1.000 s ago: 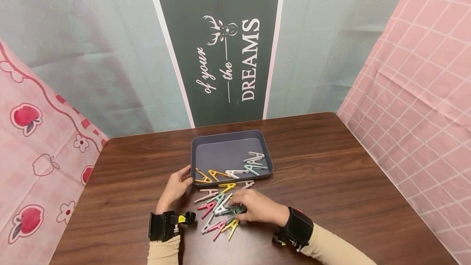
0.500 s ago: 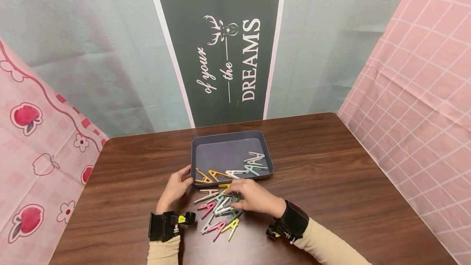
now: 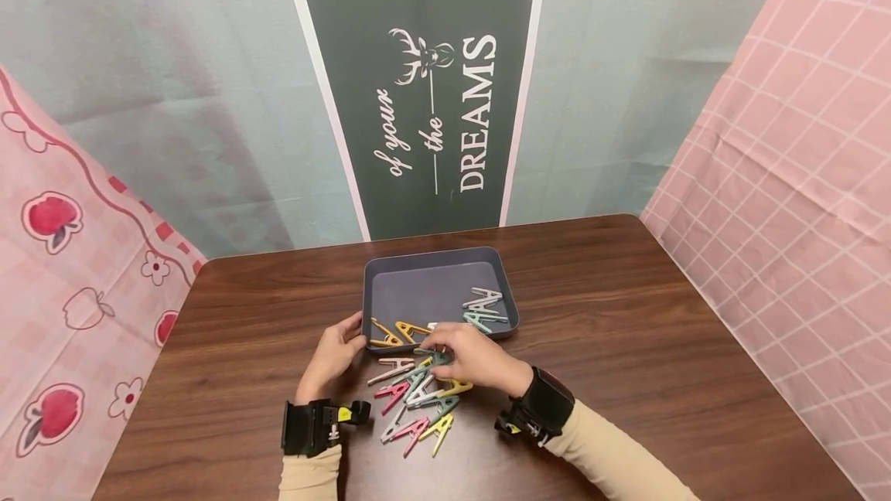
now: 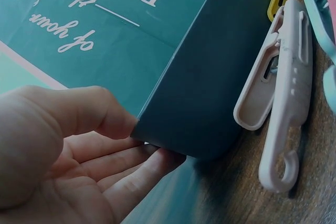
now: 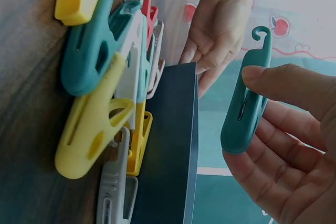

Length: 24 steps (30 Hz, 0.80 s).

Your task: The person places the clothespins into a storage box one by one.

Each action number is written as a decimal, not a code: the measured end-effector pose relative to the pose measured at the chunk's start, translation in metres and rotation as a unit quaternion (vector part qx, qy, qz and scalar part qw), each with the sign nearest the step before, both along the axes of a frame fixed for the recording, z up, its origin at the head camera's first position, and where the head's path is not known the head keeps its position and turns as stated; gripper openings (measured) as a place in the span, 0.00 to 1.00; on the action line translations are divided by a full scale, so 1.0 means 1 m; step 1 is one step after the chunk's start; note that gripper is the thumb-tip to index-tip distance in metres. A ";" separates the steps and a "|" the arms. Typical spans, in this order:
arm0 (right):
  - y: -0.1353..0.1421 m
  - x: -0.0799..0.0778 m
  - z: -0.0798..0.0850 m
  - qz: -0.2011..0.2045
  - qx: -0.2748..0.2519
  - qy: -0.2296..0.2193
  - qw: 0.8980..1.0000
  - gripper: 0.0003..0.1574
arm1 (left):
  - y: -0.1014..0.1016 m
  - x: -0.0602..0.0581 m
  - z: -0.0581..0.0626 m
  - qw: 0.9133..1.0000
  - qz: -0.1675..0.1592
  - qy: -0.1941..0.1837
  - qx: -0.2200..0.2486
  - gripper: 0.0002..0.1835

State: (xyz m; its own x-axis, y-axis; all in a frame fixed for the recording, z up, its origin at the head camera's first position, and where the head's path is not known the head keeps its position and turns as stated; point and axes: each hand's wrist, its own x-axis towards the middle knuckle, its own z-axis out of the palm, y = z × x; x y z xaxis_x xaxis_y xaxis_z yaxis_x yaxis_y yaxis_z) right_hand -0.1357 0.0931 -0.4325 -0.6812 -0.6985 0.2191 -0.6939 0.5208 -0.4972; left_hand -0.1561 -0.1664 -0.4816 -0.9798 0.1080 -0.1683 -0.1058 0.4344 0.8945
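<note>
My right hand [image 3: 475,359] pinches a dark green clothespin [image 5: 247,98] between thumb and fingers. In the head view it hovers by the near rim of a grey tray [image 3: 418,292], above the pile. With thumb and fingertips, my left hand [image 3: 332,356] grips the tray's near left corner, seen closely in the left wrist view. Inside the tray lie yellow clothespins [image 3: 411,330], a light green clothespin [image 3: 477,321] and grey clothespins [image 3: 485,296]. In front of it, loose clothespins in several colours overlap on the table, including a pale pink clothespin [image 4: 286,87] beside the tray wall.
The brown wooden table [image 3: 626,346] extends to both sides of the tray. Behind it hangs a green and grey curtain [image 3: 592,99] with lettering. Pink cloths [image 3: 800,176] hang at the left and right. Each wrist carries a black strapped camera.
My right hand has moved away from me, from the pile to the tray's near rim, lifting the dark green clothespin. My left hand stays at the corner.
</note>
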 end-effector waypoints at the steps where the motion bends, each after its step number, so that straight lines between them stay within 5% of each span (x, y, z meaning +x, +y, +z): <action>1: 0.000 -0.001 0.000 -0.002 -0.004 -0.002 1.000 0.17 | 0.000 0.000 0.000 1.000 0.000 0.000 -0.001 0.29; 24: 0.003 -0.026 -0.001 -0.068 -0.052 -0.025 0.996 0.17 | 0.000 0.000 0.000 1.000 -0.003 0.000 -0.008 0.29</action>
